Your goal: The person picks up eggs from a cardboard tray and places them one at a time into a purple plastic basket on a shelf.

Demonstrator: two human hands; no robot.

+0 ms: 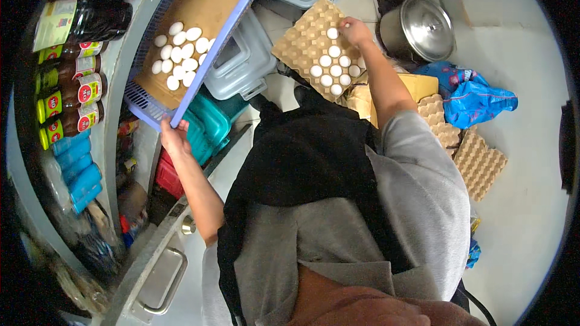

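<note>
A blue-purple plastic basket (134,101) lined with brown cardboard holds several white eggs (176,54) gathered in its nearer half. My left hand (174,137) grips the basket's near rim. To the right is a brown cardboard egg tray (302,36), tilted, with several white eggs (325,70) in its cups toward the near right side. My right hand (356,31) is over the tray's right part, fingers curled close beside one egg (332,33). Whether those fingers hold anything is hidden.
Shelves with bottles and jars (84,87) line the left. Grey lidded bins (241,54) and a teal bin (208,122) stand below the basket. Lidded metal pots (426,27), a blue plastic bag (480,99) and spare egg trays (479,163) lie right; an opened door (166,281) is near left.
</note>
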